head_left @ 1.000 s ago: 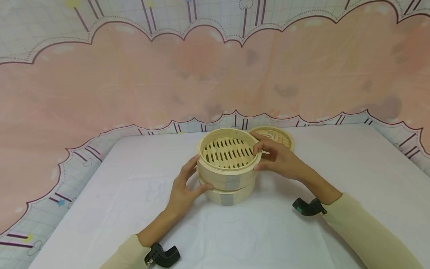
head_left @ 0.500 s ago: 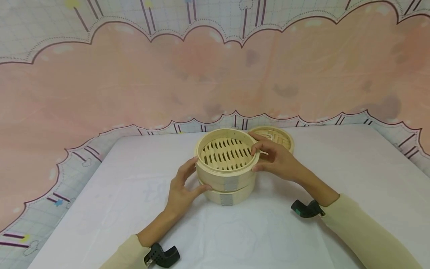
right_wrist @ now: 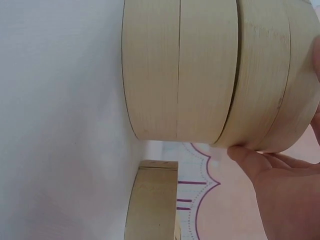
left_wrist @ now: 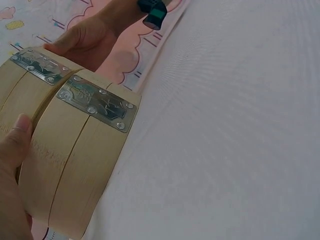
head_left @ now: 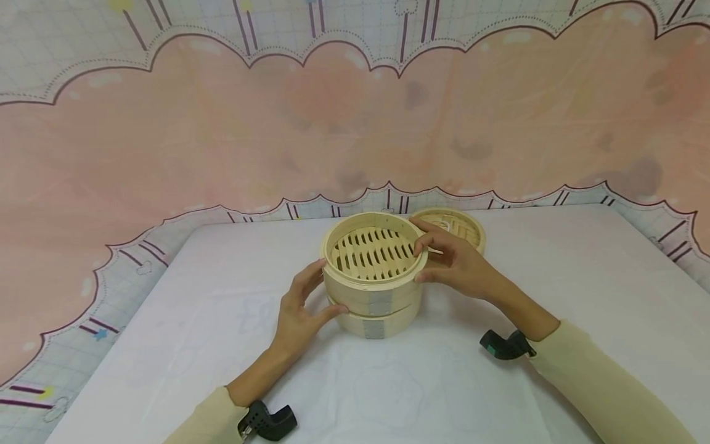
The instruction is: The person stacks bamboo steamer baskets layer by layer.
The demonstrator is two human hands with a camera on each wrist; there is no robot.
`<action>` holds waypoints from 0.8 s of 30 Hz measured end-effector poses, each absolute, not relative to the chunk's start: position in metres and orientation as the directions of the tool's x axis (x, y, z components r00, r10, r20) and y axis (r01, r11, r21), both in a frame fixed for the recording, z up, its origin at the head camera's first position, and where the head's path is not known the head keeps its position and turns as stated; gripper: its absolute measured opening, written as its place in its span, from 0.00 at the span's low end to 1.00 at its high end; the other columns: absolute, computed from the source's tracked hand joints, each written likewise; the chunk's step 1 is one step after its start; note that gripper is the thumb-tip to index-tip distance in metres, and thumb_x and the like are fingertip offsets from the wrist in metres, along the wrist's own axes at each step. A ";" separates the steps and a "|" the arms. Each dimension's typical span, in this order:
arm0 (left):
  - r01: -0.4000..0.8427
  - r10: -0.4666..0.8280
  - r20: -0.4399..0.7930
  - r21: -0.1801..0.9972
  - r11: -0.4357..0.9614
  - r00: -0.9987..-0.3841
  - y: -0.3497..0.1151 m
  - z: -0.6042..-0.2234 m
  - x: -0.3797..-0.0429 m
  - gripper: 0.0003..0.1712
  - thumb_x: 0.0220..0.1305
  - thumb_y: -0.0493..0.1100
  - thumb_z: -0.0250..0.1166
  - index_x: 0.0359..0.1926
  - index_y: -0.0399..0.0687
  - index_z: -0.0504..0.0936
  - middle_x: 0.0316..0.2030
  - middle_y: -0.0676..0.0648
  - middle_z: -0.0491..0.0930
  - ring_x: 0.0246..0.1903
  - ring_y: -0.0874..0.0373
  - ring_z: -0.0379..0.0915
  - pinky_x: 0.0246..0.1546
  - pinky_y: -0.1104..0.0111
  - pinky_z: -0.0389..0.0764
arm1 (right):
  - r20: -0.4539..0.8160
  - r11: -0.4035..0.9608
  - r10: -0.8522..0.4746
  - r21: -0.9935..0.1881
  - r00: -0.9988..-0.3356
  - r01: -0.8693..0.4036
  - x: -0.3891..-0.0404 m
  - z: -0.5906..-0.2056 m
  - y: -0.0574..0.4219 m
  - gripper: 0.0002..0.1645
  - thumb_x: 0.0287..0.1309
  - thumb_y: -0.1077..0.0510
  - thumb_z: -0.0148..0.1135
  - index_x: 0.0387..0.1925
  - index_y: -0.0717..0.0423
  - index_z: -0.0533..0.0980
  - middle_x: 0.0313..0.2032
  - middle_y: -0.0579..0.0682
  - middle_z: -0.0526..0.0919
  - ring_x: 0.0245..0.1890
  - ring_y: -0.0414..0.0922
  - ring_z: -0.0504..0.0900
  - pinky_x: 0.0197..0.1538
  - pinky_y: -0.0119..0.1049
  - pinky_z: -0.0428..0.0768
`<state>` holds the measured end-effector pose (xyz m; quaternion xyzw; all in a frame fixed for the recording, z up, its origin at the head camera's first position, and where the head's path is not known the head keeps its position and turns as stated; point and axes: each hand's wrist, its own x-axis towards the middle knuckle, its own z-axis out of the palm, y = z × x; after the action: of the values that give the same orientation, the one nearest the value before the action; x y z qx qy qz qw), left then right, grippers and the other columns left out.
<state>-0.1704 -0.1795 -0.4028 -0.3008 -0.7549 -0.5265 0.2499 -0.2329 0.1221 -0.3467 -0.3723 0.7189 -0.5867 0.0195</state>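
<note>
Two round bamboo steamer baskets stand stacked on the white table in the head view. The upper basket (head_left: 355, 298) has a slatted floor and a metal plate on its wall; a matching plate marks the lower basket (head_left: 399, 325). My left hand (head_left: 299, 314) grips the stack's left side, its thumb at the seam between tiers, as the left wrist view also shows with the thumb (left_wrist: 20, 132). On the right, my right hand (head_left: 457, 262) holds the upper basket's rim, fingers over the top edge and thumb against the outer wall. The seam (right_wrist: 235, 95) shows as a thin dark line.
A woven bamboo lid (head_left: 452, 225) lies behind the stack to the right, partly covered by my right hand. White cloth covers the table (head_left: 432, 394). A pink patterned backdrop (head_left: 333, 135) hangs behind the table's far edge.
The upper basket has shifted slightly left over the lower one, my right hand moving with it. Both hands keep their hold, and the last half second shows almost no movement.
</note>
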 end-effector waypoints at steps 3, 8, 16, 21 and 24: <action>0.726 0.192 0.702 0.640 0.253 -0.686 -0.177 -0.394 -0.165 0.47 0.44 0.34 0.74 0.65 0.33 0.60 0.61 0.32 0.67 0.62 0.51 0.65 0.62 0.47 0.67 | 0.411 0.036 -0.557 -0.856 -0.722 -0.515 -0.232 -0.346 0.122 0.18 0.47 0.66 0.73 0.39 0.59 0.73 0.72 0.51 0.54 0.72 0.47 0.51 0.65 0.40 0.68; 0.735 0.188 0.711 0.643 0.216 -0.677 -0.174 -0.385 -0.158 0.44 0.48 0.39 0.72 0.63 0.31 0.60 0.60 0.29 0.66 0.62 0.50 0.65 0.63 0.52 0.67 | 0.407 0.048 -0.553 -0.856 -0.728 -0.515 -0.230 -0.345 0.120 0.18 0.48 0.66 0.73 0.39 0.59 0.74 0.71 0.50 0.55 0.72 0.46 0.50 0.65 0.41 0.68; 0.738 0.189 0.714 0.644 0.203 -0.675 -0.175 -0.387 -0.160 0.44 0.48 0.40 0.71 0.63 0.30 0.60 0.60 0.28 0.66 0.62 0.48 0.66 0.63 0.57 0.68 | 0.392 0.080 -0.550 -0.854 -0.737 -0.514 -0.227 -0.343 0.118 0.18 0.47 0.65 0.73 0.39 0.58 0.74 0.72 0.50 0.54 0.72 0.45 0.49 0.65 0.42 0.67; 0.729 0.186 0.705 0.655 0.196 -0.684 -0.176 -0.386 -0.161 0.46 0.44 0.32 0.72 0.63 0.30 0.59 0.61 0.28 0.65 0.62 0.46 0.65 0.63 0.56 0.67 | 0.393 0.087 -0.555 -0.849 -0.733 -0.521 -0.228 -0.342 0.118 0.18 0.47 0.66 0.73 0.39 0.58 0.74 0.71 0.55 0.54 0.72 0.44 0.47 0.66 0.44 0.66; 0.714 0.182 0.691 0.669 0.205 -0.700 -0.176 -0.386 -0.161 0.48 0.40 0.26 0.73 0.63 0.31 0.59 0.61 0.29 0.65 0.62 0.46 0.65 0.64 0.57 0.67 | 0.388 0.089 -0.558 -0.851 -0.734 -0.518 -0.228 -0.341 0.118 0.18 0.47 0.66 0.73 0.38 0.58 0.73 0.71 0.54 0.54 0.72 0.45 0.47 0.66 0.44 0.66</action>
<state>-0.1608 -0.1756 -0.3860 -0.3037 -0.7380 -0.5524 0.2406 -0.2280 0.1181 -0.3414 -0.3646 0.7376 -0.5681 0.0177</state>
